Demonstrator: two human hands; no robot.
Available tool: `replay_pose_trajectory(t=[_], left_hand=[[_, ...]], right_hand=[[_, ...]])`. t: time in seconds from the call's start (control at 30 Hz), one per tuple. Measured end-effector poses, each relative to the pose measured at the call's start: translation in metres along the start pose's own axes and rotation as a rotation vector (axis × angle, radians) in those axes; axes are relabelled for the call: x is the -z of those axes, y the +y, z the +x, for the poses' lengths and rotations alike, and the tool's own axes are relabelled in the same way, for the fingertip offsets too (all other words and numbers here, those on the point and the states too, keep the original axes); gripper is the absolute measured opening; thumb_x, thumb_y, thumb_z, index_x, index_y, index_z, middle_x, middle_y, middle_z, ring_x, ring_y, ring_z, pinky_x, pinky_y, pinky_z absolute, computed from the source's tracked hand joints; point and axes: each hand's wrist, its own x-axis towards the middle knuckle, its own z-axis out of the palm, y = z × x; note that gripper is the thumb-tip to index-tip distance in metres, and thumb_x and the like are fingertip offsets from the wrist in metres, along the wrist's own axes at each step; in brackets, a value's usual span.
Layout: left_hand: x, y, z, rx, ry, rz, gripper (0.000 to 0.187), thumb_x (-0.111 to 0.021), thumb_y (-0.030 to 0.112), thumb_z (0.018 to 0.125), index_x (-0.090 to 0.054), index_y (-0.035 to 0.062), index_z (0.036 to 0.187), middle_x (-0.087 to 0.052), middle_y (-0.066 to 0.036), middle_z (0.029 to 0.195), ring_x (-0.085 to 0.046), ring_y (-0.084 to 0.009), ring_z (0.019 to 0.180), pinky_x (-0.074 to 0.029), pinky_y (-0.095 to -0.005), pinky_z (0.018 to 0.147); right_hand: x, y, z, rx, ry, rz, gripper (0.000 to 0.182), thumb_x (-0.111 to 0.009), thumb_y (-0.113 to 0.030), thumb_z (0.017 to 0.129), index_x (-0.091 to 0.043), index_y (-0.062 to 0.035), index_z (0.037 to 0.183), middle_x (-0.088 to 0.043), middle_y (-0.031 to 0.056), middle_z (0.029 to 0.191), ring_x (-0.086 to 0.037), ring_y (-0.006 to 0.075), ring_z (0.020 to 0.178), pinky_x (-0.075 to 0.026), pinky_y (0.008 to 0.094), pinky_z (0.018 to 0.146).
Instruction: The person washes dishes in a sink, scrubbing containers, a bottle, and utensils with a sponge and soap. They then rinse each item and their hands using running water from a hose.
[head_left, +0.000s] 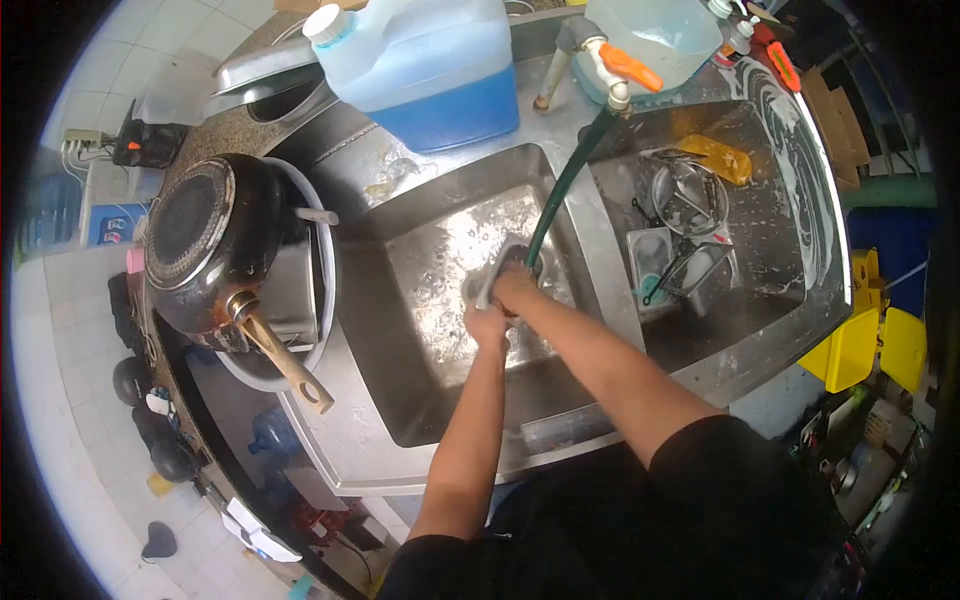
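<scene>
Both hands are low in the left sink basin [390, 300], around a small grey metal container [487, 283]. My left hand [486, 322] is closed on its near edge. My right hand [514, 289] reaches over the container, its fingers hidden inside or behind it; I cannot tell whether they grip it. A green hose [562, 185] hangs from the tap with the orange lever [630, 66], and its lower end comes down right beside my right hand. Wet, shiny metal shows on the basin floor around the container.
The right basin [760, 270] holds a metal bowl [690, 198], soapy utensils and a yellow bottle [716, 158]. At left, a blackened pan [195, 235] lies upside down over a white tub [325, 300]. Behind stand a jug of blue liquid [430, 80] and a clear plastic tub [660, 40].
</scene>
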Motion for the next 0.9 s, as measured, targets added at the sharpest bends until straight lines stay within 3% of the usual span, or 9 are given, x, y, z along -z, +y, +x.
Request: replay_pose_trajectory(t=[0.07, 0.2, 0.23, 0.33, 0.37, 0.47, 0.57, 0.73, 0.9], left_hand=[[0.013, 0.040, -0.011, 0.230, 0.063, -0.109, 0.037, -0.063, -0.002, 0.081, -0.057, -0.0013, 0.118, -0.065, -0.014, 0.098, -0.066, -0.0221, 0.079, -0.056, -0.0368, 0.057], [0.019, 0.015, 0.001, 0.227, -0.056, -0.010, 0.034, -0.059, -0.004, 0.084, -0.055, -0.0005, 0.117, -0.063, -0.013, 0.092, -0.063, -0.0213, 0.069, -0.061, -0.0393, 0.058], [0.017, -0.054, 0.041, -0.018, 0.042, 0.037, 0.039, -0.057, -0.004, 0.085, -0.051, 0.0040, 0.123, -0.058, -0.009, 0.086, -0.060, -0.0200, 0.067, -0.058, -0.0376, 0.055], [0.019, -0.062, 0.039, 0.042, -0.058, 0.181, 0.049, -0.056, -0.006, 0.086, -0.046, 0.0121, 0.131, -0.059, -0.010, 0.095, -0.062, -0.0211, 0.071, -0.054, -0.0342, 0.051], [0.021, -0.032, 0.022, 0.248, -0.235, 0.125, 0.064, -0.055, -0.005, 0.088, -0.036, 0.0227, 0.143, -0.060, -0.014, 0.114, -0.063, -0.0223, 0.077, -0.049, -0.0314, 0.049], [0.015, -0.030, 0.010, 0.202, -0.123, -0.135, 0.068, -0.051, -0.007, 0.085, -0.034, 0.0178, 0.146, -0.061, -0.015, 0.098, -0.058, -0.0210, 0.059, -0.044, -0.0312, 0.042], [0.022, -0.009, -0.004, 0.347, -0.207, -0.287, 0.061, -0.052, 0.001, 0.091, -0.035, 0.0146, 0.149, -0.064, -0.013, 0.095, -0.054, -0.0152, 0.053, -0.041, -0.0268, 0.040], [0.026, -0.016, 0.019, 0.569, -0.752, -0.846, 0.031, -0.057, 0.014, 0.100, -0.054, 0.0032, 0.129, -0.067, -0.011, 0.099, -0.063, -0.0173, 0.068, -0.052, -0.0248, 0.055], [0.003, -0.012, 0.029, 0.586, -0.614, -0.727, 0.028, -0.060, 0.002, 0.094, -0.055, -0.0017, 0.121, -0.065, -0.017, 0.106, -0.068, -0.0281, 0.091, -0.059, -0.0356, 0.078]], right_hand=[[-0.009, 0.009, 0.022, 0.228, -0.082, 0.179, 0.036, -0.063, -0.024, 0.086, -0.074, -0.0048, 0.115, -0.066, 0.0159, 0.128, -0.061, 0.0336, 0.121, -0.049, 0.0437, 0.100], [-0.019, 0.007, 0.009, -0.103, 0.328, 0.262, 0.026, -0.059, -0.017, 0.085, -0.076, -0.0050, 0.100, -0.069, 0.0175, 0.119, -0.067, 0.0334, 0.109, -0.053, 0.0448, 0.093], [-0.002, 0.000, -0.018, -0.142, 0.390, 0.276, 0.023, -0.058, -0.015, 0.084, -0.075, -0.0042, 0.096, -0.070, 0.0171, 0.116, -0.068, 0.0329, 0.106, -0.055, 0.0437, 0.090], [-0.009, 0.010, -0.028, -0.535, 0.311, 1.042, 0.017, -0.062, -0.014, 0.085, -0.076, -0.0067, 0.093, -0.071, 0.0132, 0.115, -0.069, 0.0286, 0.105, -0.056, 0.0426, 0.087], [-0.036, 0.018, -0.017, -0.443, 0.474, 1.280, 0.023, -0.064, -0.011, 0.086, -0.071, -0.0084, 0.108, -0.069, 0.0127, 0.120, -0.069, 0.0283, 0.105, -0.057, 0.0421, 0.085], [0.008, 0.017, -0.071, -0.044, 0.327, 2.020, 0.041, -0.067, -0.014, 0.089, -0.058, -0.0106, 0.129, -0.065, 0.0136, 0.123, -0.067, 0.0263, 0.106, -0.058, 0.0417, 0.083], [0.048, 0.012, -0.110, -0.061, 0.178, 2.258, 0.046, -0.065, -0.023, 0.096, -0.046, -0.0094, 0.136, -0.063, 0.0140, 0.120, -0.065, 0.0239, 0.103, -0.058, 0.0427, 0.082], [0.031, -0.007, -0.115, -0.112, 0.304, 1.587, 0.033, -0.058, -0.034, 0.103, -0.058, -0.0047, 0.117, -0.065, 0.0081, 0.106, -0.063, 0.0161, 0.093, -0.055, 0.0346, 0.078], [0.020, -0.013, -0.133, 0.058, 0.442, 1.531, 0.030, -0.060, -0.031, 0.100, -0.063, -0.0018, 0.104, -0.067, 0.0015, 0.082, -0.061, 0.0104, 0.073, -0.050, 0.0282, 0.065]])
